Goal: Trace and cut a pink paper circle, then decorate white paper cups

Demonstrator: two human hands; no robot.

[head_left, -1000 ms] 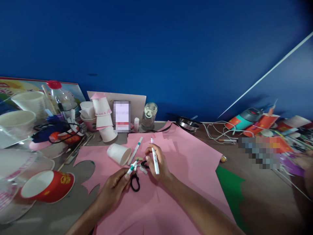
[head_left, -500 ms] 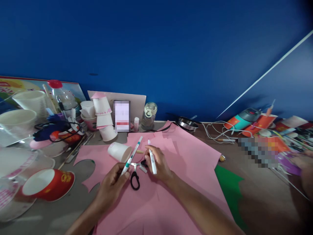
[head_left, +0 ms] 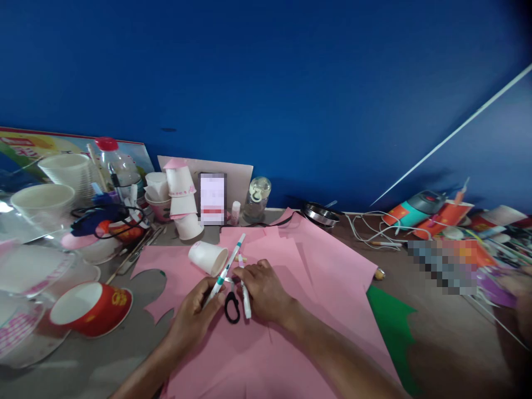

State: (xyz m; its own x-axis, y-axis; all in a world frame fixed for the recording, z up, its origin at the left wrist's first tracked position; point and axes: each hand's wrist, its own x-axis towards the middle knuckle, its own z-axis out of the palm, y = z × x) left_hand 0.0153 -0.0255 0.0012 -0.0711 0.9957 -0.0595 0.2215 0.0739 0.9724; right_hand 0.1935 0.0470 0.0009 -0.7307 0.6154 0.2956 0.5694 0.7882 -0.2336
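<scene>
My left hand (head_left: 203,309) is closed round a white and teal marker (head_left: 228,265) that slants up to the right. My right hand (head_left: 264,291) bends over the pink paper, its fingers beside a white marker (head_left: 246,299); whether they grip it is hard to make out. Between the hands lie scissors with black handles (head_left: 232,308), partly hidden by my right hand. A white paper cup (head_left: 208,259) rests on its side just beyond my left hand. Large pink paper sheets (head_left: 320,321) lie under both hands.
Stacked paper cups (head_left: 183,205), a propped phone (head_left: 213,199) and a glass jar (head_left: 256,199) stand behind. A red cup (head_left: 93,309) lies left. Green paper (head_left: 390,327), white cables and a person's hand (head_left: 513,285) are at the right.
My right hand has turned palm down and moved slightly left and lower, covering part of the scissors. The white marker has shifted left with it. The whole view has moved slightly.
</scene>
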